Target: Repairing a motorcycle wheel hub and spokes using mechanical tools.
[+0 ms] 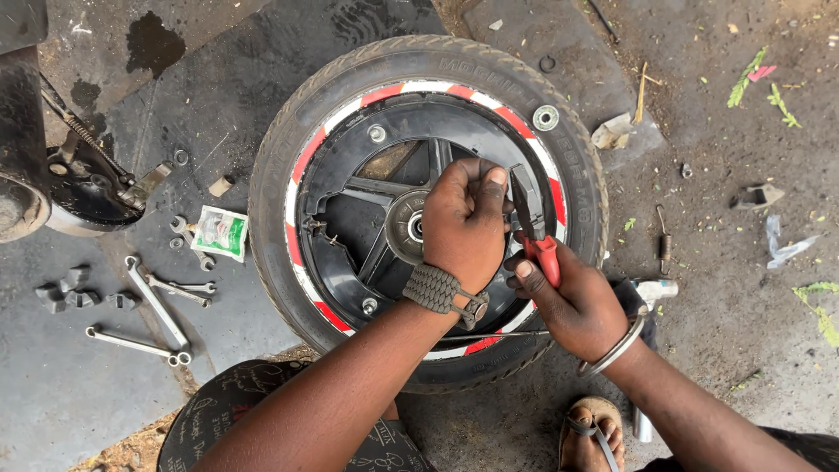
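Note:
A small motorcycle wheel lies flat on the ground, its black tyre (288, 140) around a black rim with red and white stripes (301, 162). My left hand (465, 223), with a braided grey wristband, rests over the hub (404, 229) with its fingers pinched together near the plier tips. My right hand (572, 301), wearing a metal bangle, grips red-handled pliers (535, 234) whose dark jaws point up toward my left fingers. Whatever is between fingers and jaws is too small to tell.
Several spanners (157, 306) lie on the dark mat at left, beside a small green and white sachet (221, 232), washers and dark metal pieces (65, 293). Part of a vehicle with a spring (83, 166) stands far left. My sandalled foot (590, 433) is below the wheel.

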